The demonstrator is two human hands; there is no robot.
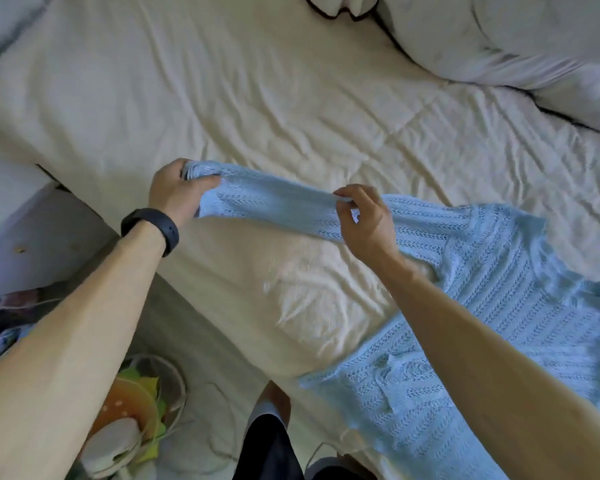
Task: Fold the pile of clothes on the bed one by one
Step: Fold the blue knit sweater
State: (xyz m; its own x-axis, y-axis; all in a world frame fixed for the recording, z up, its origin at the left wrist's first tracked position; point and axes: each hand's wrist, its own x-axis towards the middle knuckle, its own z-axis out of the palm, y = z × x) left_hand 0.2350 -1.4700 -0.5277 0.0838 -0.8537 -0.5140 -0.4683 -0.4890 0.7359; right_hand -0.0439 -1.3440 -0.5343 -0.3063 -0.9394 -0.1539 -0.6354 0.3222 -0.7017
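A light blue knitted sweater (492, 306) lies on the cream bed cover (222, 98), its body at the right and partly over the bed's near edge. One sleeve stretches out to the left. My left hand (175, 194), with a black band on the wrist, grips the cuff end of that sleeve. My right hand (364, 220) pinches the sleeve's upper edge about midway along. The sleeve is held taut between both hands, a little above the cover.
White pillows (516, 46) lie at the far right of the bed. A white bedside unit (21, 230) stands at the left. On the floor at lower left sits a wire basket (136, 420) with colourful items. My legs show at the bottom.
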